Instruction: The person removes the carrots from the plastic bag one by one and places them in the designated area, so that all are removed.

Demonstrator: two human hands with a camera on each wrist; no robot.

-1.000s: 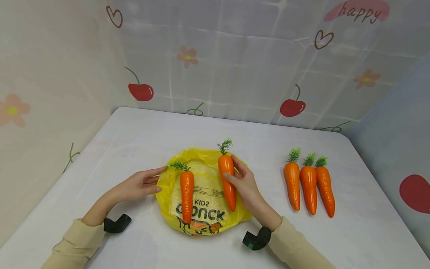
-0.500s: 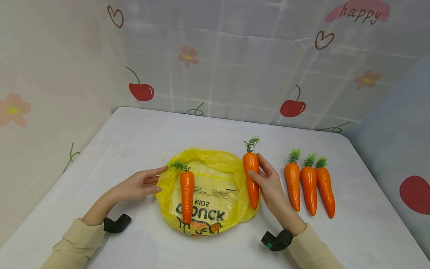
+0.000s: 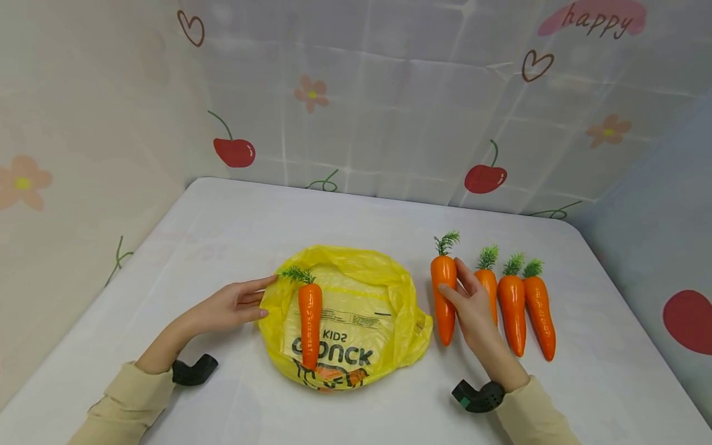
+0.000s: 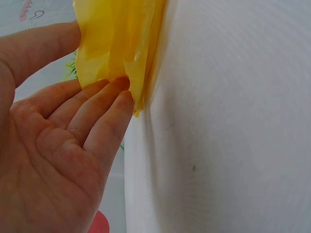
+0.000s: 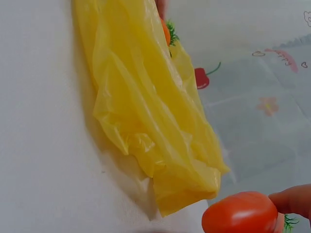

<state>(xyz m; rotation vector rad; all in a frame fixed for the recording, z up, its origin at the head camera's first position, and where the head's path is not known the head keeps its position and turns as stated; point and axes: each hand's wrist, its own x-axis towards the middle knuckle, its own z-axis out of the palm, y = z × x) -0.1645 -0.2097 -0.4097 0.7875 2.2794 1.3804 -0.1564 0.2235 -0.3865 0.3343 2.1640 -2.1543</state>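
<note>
A yellow plastic bag (image 3: 400, 290) with printed lettering sits on the white table, its top spread wide with the edges standing up. One orange carrot (image 3: 310, 321) with a green top lies in the bag's left part. At the bag's left edge, my left hand (image 3: 230, 305) touches the plastic with extended fingers (image 4: 109, 124); the fingertips meet the yellow film. Between thumb and fingers my right hand (image 3: 473, 306) grips another carrot (image 3: 443, 300), to the right of the bag. In the right wrist view the held carrot (image 5: 240, 213) shows at the bottom, partly cut off.
Right of my right hand, three more carrots lie side by side: a near one (image 3: 487, 281) partly hidden by the hand, a middle one (image 3: 512, 312) and a far right one (image 3: 538, 315). Patterned walls (image 3: 356, 111) rise behind the table (image 3: 278, 210) and at its sides.
My right hand has moved right with its carrot, from over the bag to beside the three lying carrots. The bag's right edge has spread outward. The left hand has stayed put.
</note>
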